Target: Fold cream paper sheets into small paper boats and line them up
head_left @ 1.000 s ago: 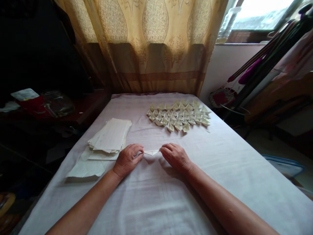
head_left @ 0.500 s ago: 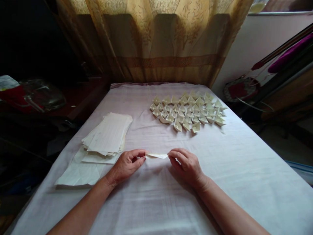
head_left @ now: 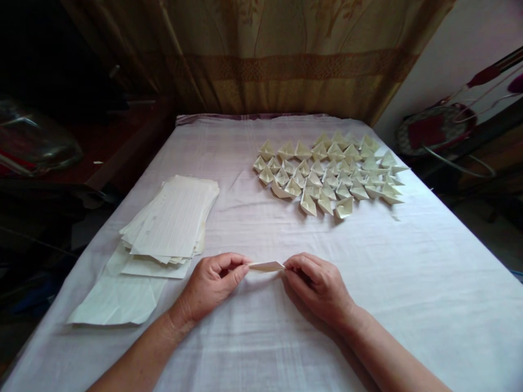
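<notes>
A small folded piece of white paper [head_left: 266,266] is stretched between my two hands just above the white cloth. My left hand [head_left: 212,283] pinches its left end with thumb and fingers closed. Its right end is pinched by my right hand [head_left: 316,286]. Both hands rest low on the cloth-covered table [head_left: 261,337] near its front middle.
A stack of lined paper sheets [head_left: 169,220] lies at the left, over a larger loose sheet [head_left: 112,299]. Several finished folded paper boats [head_left: 330,171] are grouped at the far right. A curtain [head_left: 286,60] hangs behind; dark clutter sits left, a rack right.
The view has tilted down and closer. My hands have kept their pinch on the paper piece, which now looks flatter and pulled out lengthwise.
</notes>
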The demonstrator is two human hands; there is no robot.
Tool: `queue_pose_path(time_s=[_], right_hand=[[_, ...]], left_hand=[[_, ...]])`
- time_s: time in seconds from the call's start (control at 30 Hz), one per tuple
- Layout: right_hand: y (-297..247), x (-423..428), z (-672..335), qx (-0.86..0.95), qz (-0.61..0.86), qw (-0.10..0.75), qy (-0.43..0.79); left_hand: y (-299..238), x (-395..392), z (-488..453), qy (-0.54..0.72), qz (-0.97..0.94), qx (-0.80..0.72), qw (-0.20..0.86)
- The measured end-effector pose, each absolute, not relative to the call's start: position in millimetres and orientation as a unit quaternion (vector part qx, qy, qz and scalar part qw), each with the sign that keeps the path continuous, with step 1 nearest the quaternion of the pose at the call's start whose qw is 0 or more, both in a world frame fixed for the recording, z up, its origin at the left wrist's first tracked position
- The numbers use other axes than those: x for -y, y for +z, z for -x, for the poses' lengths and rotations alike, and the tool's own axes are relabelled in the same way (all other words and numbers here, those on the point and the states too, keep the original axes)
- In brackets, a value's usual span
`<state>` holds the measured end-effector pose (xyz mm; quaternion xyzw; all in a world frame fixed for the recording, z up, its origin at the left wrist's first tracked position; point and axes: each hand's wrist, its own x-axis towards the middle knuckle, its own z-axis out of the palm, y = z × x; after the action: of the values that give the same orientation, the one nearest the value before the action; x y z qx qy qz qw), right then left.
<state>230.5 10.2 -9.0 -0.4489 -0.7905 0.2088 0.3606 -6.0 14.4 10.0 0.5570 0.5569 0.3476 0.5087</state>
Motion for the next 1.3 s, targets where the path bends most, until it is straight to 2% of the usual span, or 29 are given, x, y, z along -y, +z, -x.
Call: queue_pose_path(time_s=[0.4,0.9,1.13,1.3], right_hand=[[-1,-9,-223,0.760,0.481,0.362,0.247],[4,-2,-218,0.712,0.519,0.356,0.312],[3,-2,-218,0.708,0.515,0.365,0.316],[-3,-2,-219,0.706,0.510,0.386,0.303]], left_hand=[[1,-9,3,0.387,-0.556,-0.582,0.451],[3,-5,10,0.383,-0.744,-0.509,0.202],[4,-6,14,0.375,-0.768,-0.479,0.202],[4,-6,17,0.359,-0.742,-0.486,0.289]])
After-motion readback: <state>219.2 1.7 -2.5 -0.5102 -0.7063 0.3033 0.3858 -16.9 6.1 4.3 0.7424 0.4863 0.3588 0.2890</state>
